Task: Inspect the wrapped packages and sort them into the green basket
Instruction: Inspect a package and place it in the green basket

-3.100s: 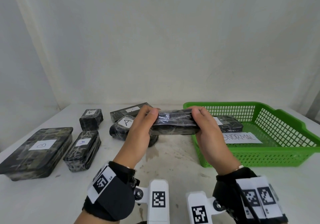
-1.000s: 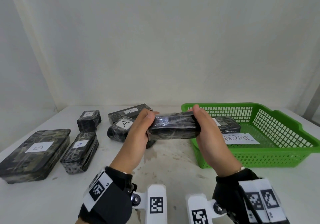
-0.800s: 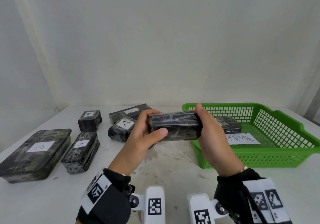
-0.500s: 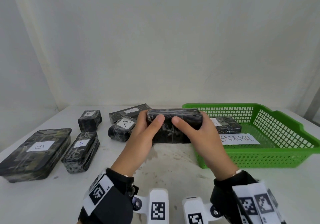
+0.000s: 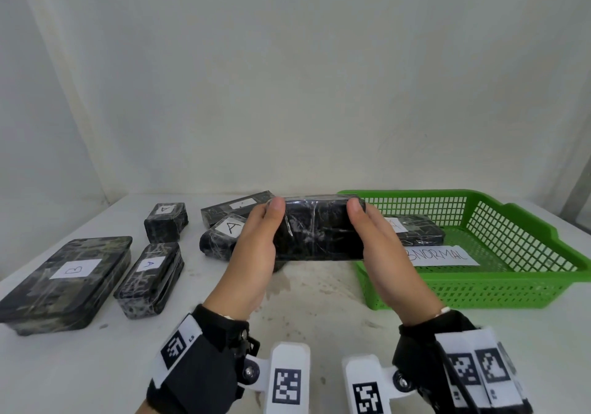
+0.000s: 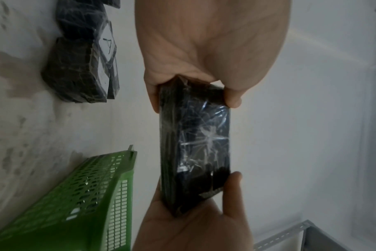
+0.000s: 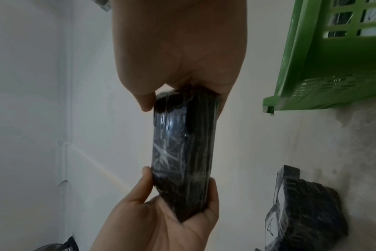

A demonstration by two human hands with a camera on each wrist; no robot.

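I hold a black wrapped package [image 5: 316, 231] up above the table, in front of the green basket's left end. My left hand [image 5: 262, 238] grips its left end and my right hand [image 5: 374, 238] grips its right end, thumbs on the top edge. Its broad face is turned toward me and shows no label. In the left wrist view the package [image 6: 195, 144] is clamped between both palms, and the right wrist view shows the package [image 7: 182, 152] the same way. The green basket [image 5: 511, 285] holds one wrapped package [image 5: 415, 231] marked A and a paper reading ABNORMAL [image 5: 441, 255].
Several wrapped packages lie on the white table to the left: a large one marked B [image 5: 64, 279], one marked A [image 5: 150, 276], a small A [image 5: 166, 222], another A [image 5: 224, 234] and a flat one [image 5: 236, 209] behind it. A wall stands close behind.
Both hands have turned the package from its narrow edge to its broad face toward me, shifting their grip on the ends. It stayed at about the same place.
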